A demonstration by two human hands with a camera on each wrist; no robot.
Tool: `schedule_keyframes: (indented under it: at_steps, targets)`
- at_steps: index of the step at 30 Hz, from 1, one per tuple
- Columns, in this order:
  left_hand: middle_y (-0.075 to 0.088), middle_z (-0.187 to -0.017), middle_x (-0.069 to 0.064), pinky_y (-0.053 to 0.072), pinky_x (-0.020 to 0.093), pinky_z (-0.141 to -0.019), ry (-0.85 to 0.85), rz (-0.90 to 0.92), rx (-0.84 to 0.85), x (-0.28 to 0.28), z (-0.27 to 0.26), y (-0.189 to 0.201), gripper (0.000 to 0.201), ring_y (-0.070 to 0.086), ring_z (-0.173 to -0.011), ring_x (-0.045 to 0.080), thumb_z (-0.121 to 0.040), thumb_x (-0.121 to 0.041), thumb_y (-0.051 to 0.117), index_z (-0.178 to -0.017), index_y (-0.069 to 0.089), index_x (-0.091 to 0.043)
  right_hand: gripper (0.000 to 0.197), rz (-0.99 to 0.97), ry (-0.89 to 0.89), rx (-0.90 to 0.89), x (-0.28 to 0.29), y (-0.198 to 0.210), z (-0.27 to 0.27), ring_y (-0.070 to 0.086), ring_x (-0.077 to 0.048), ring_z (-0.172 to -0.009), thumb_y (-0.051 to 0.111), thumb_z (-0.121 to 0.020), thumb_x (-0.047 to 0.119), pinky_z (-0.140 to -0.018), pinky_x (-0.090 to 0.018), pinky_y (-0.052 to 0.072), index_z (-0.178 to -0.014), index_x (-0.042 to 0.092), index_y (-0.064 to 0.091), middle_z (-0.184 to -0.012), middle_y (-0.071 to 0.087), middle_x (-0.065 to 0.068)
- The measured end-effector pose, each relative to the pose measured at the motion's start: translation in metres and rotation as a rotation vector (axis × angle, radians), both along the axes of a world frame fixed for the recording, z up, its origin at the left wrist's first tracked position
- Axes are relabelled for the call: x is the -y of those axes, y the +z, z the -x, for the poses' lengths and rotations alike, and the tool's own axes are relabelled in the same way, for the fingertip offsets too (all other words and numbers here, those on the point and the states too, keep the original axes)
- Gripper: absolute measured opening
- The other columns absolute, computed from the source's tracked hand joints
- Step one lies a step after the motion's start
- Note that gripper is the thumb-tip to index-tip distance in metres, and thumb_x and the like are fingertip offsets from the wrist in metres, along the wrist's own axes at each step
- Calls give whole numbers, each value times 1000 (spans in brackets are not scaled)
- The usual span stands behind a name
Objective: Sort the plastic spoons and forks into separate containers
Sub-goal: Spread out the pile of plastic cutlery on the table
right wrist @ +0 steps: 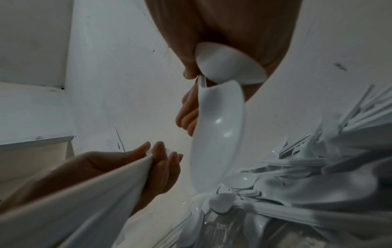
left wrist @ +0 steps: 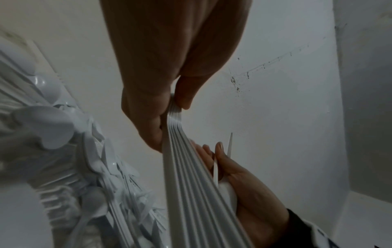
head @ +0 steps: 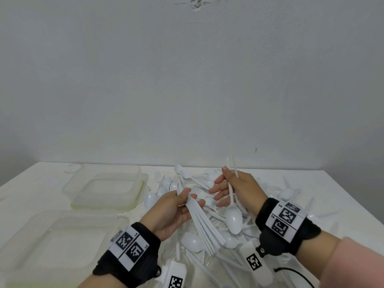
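Observation:
My left hand (head: 176, 206) grips a stacked bundle of white plastic forks (head: 205, 227) near the tines, and the handles fan down toward me. In the left wrist view, thumb and fingers pinch that fork bundle (left wrist: 186, 176) at its top. My right hand (head: 232, 188) holds at least two white spoons (head: 233, 218) by their handles, bowls hanging down, while its other fingers stretch toward the left hand. The right wrist view shows the spoon bowls (right wrist: 218, 127) up close. Both hands hover over a loose heap of white cutlery (head: 203, 183).
Two clear plastic containers stand on the white table at the left, one farther back (head: 104, 190) and one nearer (head: 54, 242). The cutlery heap spreads over the table's middle and right side (head: 291, 194). A plain wall rises right behind the table.

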State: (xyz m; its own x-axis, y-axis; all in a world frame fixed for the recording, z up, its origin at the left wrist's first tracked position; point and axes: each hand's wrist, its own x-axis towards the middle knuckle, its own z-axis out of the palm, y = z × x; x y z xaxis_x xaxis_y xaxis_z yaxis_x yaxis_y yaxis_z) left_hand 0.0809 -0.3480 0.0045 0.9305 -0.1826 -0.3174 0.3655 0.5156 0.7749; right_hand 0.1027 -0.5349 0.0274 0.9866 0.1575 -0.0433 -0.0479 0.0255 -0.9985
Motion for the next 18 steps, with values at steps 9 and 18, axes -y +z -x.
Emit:
schedule_keyframes:
  at_steps: [9, 18]
  targets:
    - [58, -106, 20, 61, 36, -61, 29, 28, -22, -7, 1, -4, 21, 66, -81, 30, -101, -11, 44, -113, 49, 5, 49, 224, -154, 103, 8, -3, -9, 40, -16, -47, 43, -95, 52, -54, -21, 41, -83, 17, 75, -54, 35, 6]
    - [61, -112, 16, 59, 27, -66, 64, -5, 68, 4, 3, -8, 31, 64, -94, 24, -102, -18, 41, -126, 47, 1, 36, -186, -300, 26, 8, -1, -14, 38, -8, -46, 57, -93, 37, -38, -20, 32, -88, 4, 71, -64, 61, -4]
